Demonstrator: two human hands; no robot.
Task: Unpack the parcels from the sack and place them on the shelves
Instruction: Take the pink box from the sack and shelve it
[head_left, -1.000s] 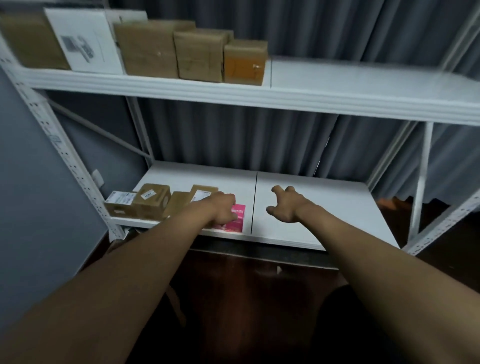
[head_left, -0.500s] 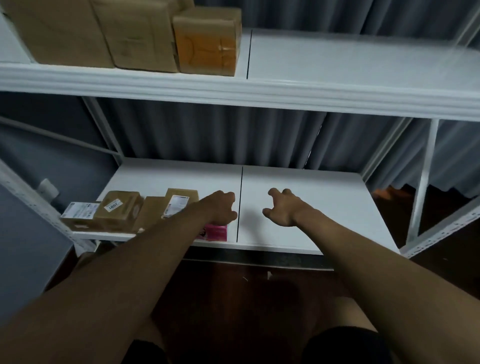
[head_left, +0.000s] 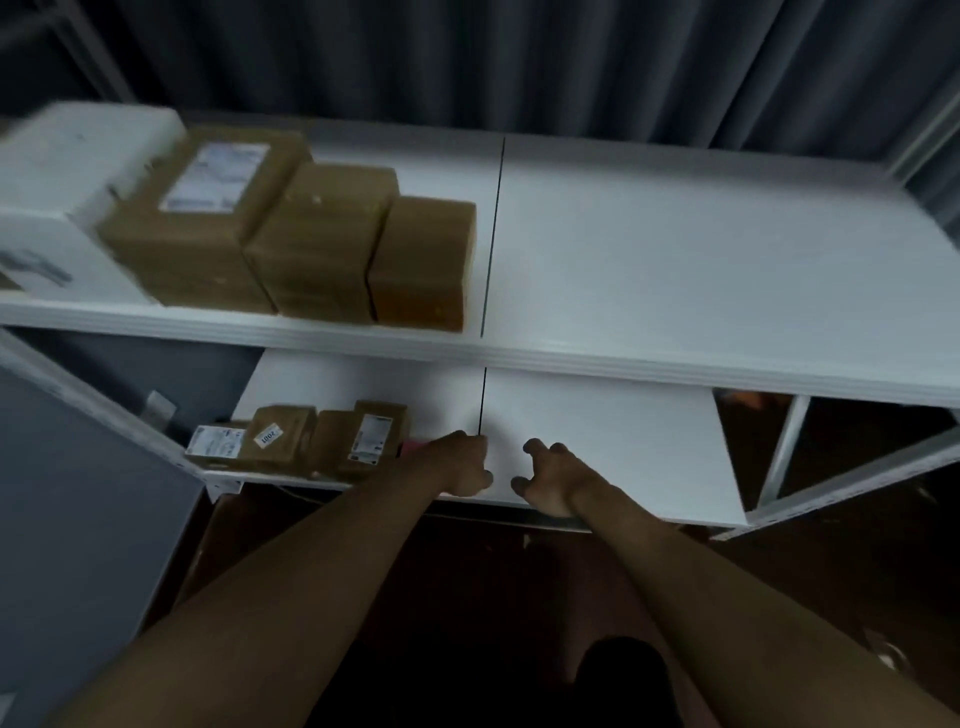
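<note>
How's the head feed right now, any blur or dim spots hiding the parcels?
Head view: motion blur smears the upper-shelf boxes and their labels; the lower shelf is sharper, one sticker nearly legible; floor under the shelves is dark; the left hand hides most of the pink parcel.

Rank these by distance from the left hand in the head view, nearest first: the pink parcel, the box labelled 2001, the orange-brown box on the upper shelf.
1. pink parcel, at the left hand, mostly hidden.
2. box labelled 2001, further left, lower shelf.
3. orange-brown box, upper shelf.
</note>
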